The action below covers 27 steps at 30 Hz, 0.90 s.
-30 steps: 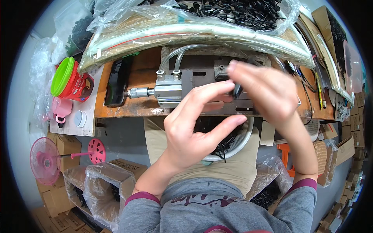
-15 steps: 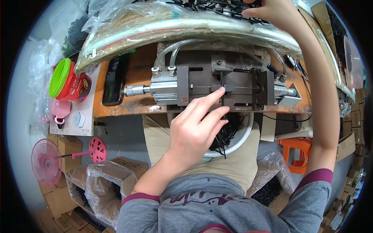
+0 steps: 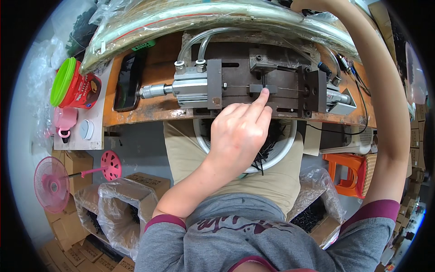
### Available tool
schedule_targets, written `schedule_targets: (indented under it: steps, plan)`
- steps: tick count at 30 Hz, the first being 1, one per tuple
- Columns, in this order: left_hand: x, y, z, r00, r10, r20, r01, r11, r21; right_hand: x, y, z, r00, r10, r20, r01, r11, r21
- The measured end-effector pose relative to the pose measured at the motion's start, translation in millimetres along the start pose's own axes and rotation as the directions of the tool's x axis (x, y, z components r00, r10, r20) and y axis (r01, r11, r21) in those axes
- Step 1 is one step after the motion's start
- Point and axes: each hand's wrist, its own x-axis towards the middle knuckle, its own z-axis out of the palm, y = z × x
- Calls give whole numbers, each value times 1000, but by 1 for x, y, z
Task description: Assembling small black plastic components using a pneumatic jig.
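My left hand (image 3: 240, 133) reaches up over the metal fixture (image 3: 235, 99) on the bench. Its index fingertip presses on a thin black rod (image 3: 263, 78) at the small dark block (image 3: 256, 89) in the middle. The other fingers are bent close together over the rod's line; the thumb and the rod's lower end are hidden. My right hand (image 3: 315, 5) is at the top edge beside dark loose parts, its fingers mostly cut off. Below the fixture, a white basket (image 3: 290, 143) holding many black rods stands between my legs.
Silver air cylinders (image 3: 190, 88) with clear hoses flank the fixture. A plastic-wrapped ledge (image 3: 217, 20) runs behind. At left are a phone (image 3: 127, 84), a red tub (image 3: 86, 90), a pink cup (image 3: 66, 119) and a pink fan (image 3: 52, 183). An orange stool (image 3: 335, 170) stands right.
My left index fingertip has moved farther up onto the block, and its neighbours have drawn closer together. My right hand has gone farther out past the top edge. The whole view has shifted slightly.
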Motion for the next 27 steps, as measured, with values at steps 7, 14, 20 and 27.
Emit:
schedule_targets:
  steps: [7,14,20,27]
  plan:
    - [-2,-4,-4,997,-46,60,44,999,30,1,11,-7,986,13,-169,27,972,232]
    - [2,-1,-1,997,-15,79,13,1000,27,-33,46,-29,924,252,-289,138,484,864]
    - [-1,-7,-9,986,-103,129,116,988,-101,-72,19,-3,883,401,-243,295,-74,952]
    - [12,4,-35,898,-391,204,328,282,-902,-149,-53,56,970,178,-167,233,-471,851]
